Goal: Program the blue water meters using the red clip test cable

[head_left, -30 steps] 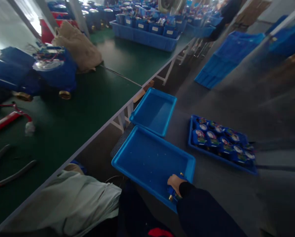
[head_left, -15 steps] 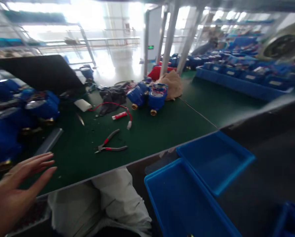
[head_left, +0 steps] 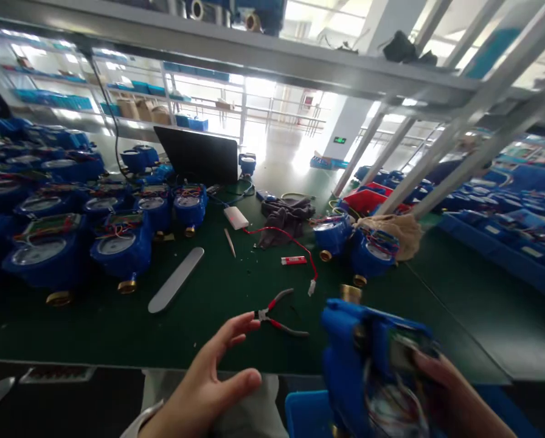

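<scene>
My right hand [head_left: 455, 395] grips a blue water meter [head_left: 368, 359] with a brass fitting on top and loose wires, held low at the right above the table's near edge. My left hand [head_left: 208, 389] is open, fingers spread, reaching over the green table [head_left: 117, 322] toward red-handled pliers [head_left: 277, 316] that lie just beyond its fingertips. It touches nothing.
Several blue water meters [head_left: 117, 243] crowd the table's left. A grey flat bar [head_left: 176, 278], a black laptop [head_left: 199, 155], a white box [head_left: 236, 217], grey cloth [head_left: 286, 219], a red wire [head_left: 295, 243] and two more meters [head_left: 368, 252] lie further back. A blue tray's [head_left: 304, 413] corner shows below.
My view swung from the floor trays up to the table. My right hand lifted a blue meter from the tray into view. My left hand moved in toward the pliers.
</scene>
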Demonstrator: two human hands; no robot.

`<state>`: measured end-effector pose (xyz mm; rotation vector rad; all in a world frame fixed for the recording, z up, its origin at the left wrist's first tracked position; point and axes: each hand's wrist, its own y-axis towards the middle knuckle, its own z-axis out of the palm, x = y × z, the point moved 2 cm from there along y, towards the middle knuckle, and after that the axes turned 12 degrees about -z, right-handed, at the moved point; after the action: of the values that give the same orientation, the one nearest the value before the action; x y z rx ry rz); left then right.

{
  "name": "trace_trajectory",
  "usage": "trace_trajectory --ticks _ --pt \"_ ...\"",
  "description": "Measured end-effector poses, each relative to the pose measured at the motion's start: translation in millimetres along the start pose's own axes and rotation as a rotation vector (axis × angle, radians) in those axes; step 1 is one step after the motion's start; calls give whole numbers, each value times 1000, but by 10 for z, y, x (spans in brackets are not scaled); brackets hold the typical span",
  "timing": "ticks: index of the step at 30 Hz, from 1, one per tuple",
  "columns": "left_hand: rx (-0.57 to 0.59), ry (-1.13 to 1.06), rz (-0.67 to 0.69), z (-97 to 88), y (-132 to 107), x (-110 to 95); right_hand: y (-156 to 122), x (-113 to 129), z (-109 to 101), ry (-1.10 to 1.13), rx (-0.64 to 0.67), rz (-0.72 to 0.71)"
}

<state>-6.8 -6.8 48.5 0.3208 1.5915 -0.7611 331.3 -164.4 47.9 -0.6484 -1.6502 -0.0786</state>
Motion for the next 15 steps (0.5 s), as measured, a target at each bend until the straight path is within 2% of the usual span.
trace_trajectory --ticks 1,3,5,7,10,12,15 --pt "29 -63 -23 11 33 2 174 295 329 172 62 -23" --pt "14 -177 -32 -14 112 0 493 758 1027 269 183 -54" --pt "-92 -274 -45 -108 193 8 728 1005 1656 319 289 -53" --pt "-240 -332 -81 -247 252 39 874 1066 2116 336 377 -23" --pt "-386 -386 -122 -448 292 106 999 996 2481 334 465 72" --pt "-388 -445 -144 -530 310 146 1054 954 2583 325 505 140" --pt "-352 -523 -204 -566 336 195 1107 952 2610 310 548 221"
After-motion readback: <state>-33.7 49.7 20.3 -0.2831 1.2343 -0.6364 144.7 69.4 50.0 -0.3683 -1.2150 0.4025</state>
